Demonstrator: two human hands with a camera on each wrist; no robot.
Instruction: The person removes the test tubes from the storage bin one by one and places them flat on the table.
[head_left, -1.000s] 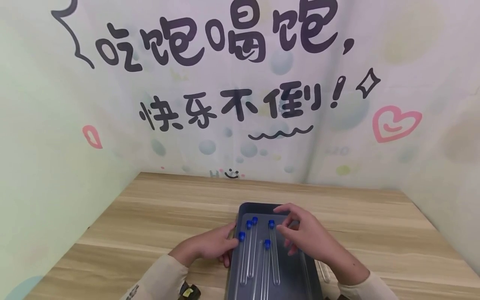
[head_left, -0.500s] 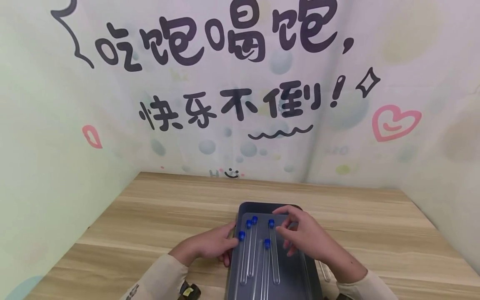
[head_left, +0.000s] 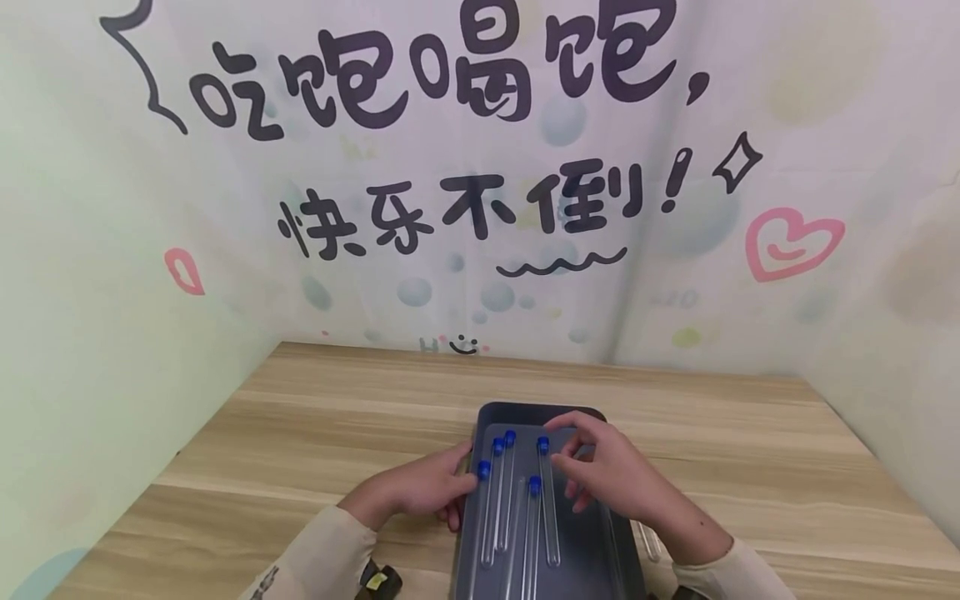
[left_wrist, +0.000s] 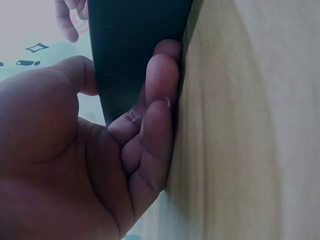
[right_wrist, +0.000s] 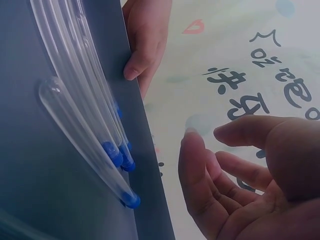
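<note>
A dark blue-grey tray (head_left: pixel 585 554) lies lengthwise before me. Several clear test tubes (head_left: pixel 551 521) with blue caps rest in it, caps toward the far end. My left hand (head_left: pixel 423 486) grips the tray's left side: the thumb is at the rim, and in the left wrist view the bent fingers (left_wrist: pixel 161 82) lie against the outer wall, low by the table. Over the tray's far right part hovers my right hand (head_left: pixel 615 471), fingers loosely bent. In the right wrist view that hand (right_wrist: pixel 240 185) holds nothing, with a gap between thumb and index finger.
Right of the tray, partly behind my right wrist, a clear tube (head_left: pixel 650 542) lies on the wooden table (head_left: pixel 360 392). A dark object with a yellow mark (head_left: pixel 380 582) is by my left sleeve. A printed cloth (head_left: pixel 465 308) hangs behind the table.
</note>
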